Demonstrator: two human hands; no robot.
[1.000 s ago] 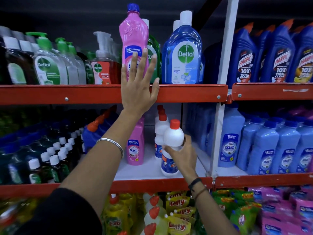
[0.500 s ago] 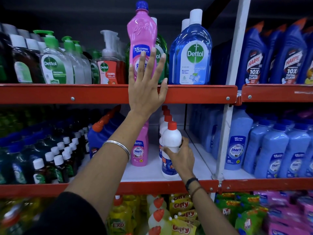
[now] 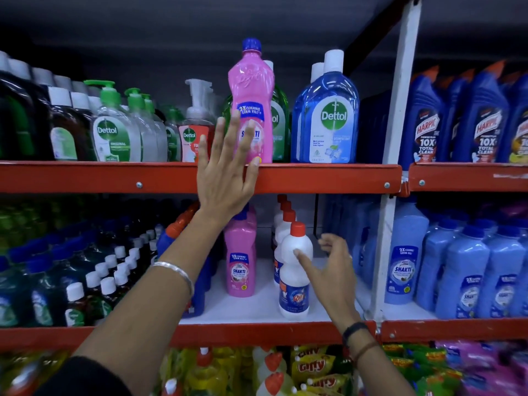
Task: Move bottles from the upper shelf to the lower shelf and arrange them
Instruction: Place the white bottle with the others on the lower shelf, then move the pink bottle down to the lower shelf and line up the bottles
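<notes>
A tall pink Shakti bottle point(image 3: 251, 92) with a blue cap stands at the front edge of the upper shelf point(image 3: 328, 178). My left hand point(image 3: 225, 178) is raised flat in front of it, fingers spread, fingertips over its label. On the lower shelf point(image 3: 257, 310) a second pink Shakti bottle point(image 3: 241, 258) stands upright. To its right a white Rin bottle point(image 3: 295, 270) with a red cap stands at the front of a row of like bottles. My right hand point(image 3: 334, 270) is open just right of that bottle, thumb tip touching its side.
Dettol pump bottles point(image 3: 114, 130) and a blue Dettol bottle point(image 3: 328, 115) flank the pink one above. Small dark bottles point(image 3: 108, 275) fill the lower left; light blue Shakti bottles point(image 3: 463, 270) stand beyond the white upright post point(image 3: 385, 238). Pouches and yellow bottles lie below.
My right hand has let go of the white Rin bottle and opened beside it. My left hand stays raised in front of the pink bottle, shifted slightly left.
</notes>
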